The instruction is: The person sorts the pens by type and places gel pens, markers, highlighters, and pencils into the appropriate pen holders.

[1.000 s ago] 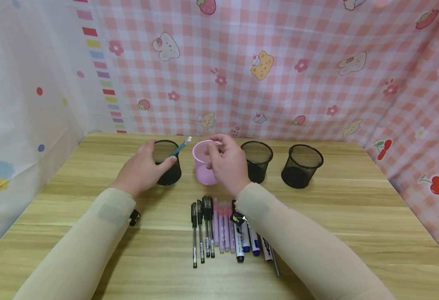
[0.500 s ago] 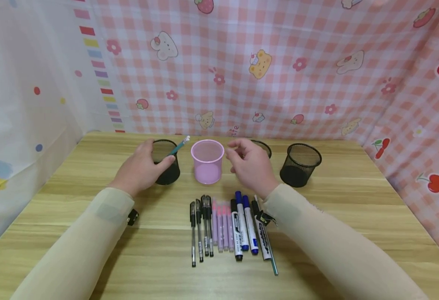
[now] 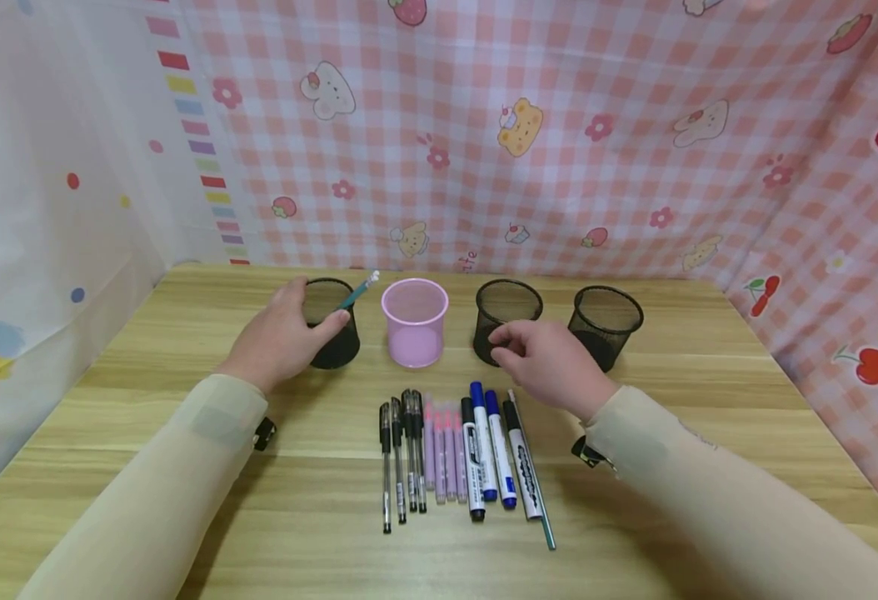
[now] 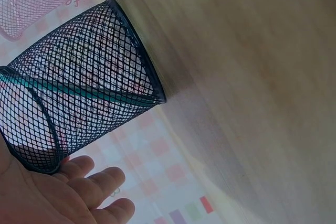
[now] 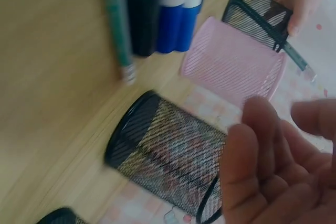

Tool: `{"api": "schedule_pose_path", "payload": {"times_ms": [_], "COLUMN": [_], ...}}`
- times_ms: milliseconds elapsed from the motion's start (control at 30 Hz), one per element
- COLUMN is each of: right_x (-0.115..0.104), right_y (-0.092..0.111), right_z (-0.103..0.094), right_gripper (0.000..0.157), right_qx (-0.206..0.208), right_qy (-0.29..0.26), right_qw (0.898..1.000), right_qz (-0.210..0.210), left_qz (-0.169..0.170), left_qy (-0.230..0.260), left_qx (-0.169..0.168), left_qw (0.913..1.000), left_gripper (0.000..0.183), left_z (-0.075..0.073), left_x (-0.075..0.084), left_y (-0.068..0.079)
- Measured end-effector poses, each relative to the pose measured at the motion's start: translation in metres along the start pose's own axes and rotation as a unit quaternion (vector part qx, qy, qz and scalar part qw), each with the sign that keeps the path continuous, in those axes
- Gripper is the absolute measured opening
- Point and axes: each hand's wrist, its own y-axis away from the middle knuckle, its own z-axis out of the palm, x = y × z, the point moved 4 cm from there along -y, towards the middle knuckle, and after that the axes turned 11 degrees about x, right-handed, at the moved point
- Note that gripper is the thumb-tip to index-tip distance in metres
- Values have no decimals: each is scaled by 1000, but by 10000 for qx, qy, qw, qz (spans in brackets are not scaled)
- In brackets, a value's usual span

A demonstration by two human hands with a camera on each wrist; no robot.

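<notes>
My left hand (image 3: 277,337) holds the leftmost black mesh pen cup (image 3: 340,343) near its rim, the thumb on the near side. In the left wrist view, several fingertips (image 4: 107,179) show beyond the rim of that cup (image 4: 100,51). A teal pencil (image 3: 361,292) leans inside it with its white end sticking out above the rim. My right hand (image 3: 555,367) holds nothing, its fingers loosely bent, just in front of the third cup, also black mesh (image 3: 509,302). Below that hand lie a second teal pencil (image 3: 549,532) and a black-capped marker (image 3: 523,471).
A pink mesh cup (image 3: 416,333) stands beside the held cup, and another black mesh cup (image 3: 607,317) is at the right. Black gel pens (image 3: 400,467), pink-purple pens (image 3: 446,458) and blue-capped markers (image 3: 497,450) lie in a row on the wooden table (image 3: 296,517).
My right hand has moved right and toward me, from over the pink cup past the third cup, bringing both into view. My left hand stays on the left cup.
</notes>
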Motion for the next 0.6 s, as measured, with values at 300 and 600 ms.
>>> {"api": "schedule_pose_path", "payload": {"times_ms": [300,600], "right_x": [22,32], "right_y": [8,14], "right_z": [7,16], "right_gripper": [39,46], "right_qx": [-1084,-1622], "right_qy": [698,1047], "right_qw": [9914,9810], "right_qz": [203,179], "left_qz": [34,19], "left_qy": [4,10], "left_qx": [49,20], "left_qw": [10000,10000], "left_gripper": [113,114], "left_z": [-1,-1], "left_x": [0,1], "left_y": [-1,0]}}
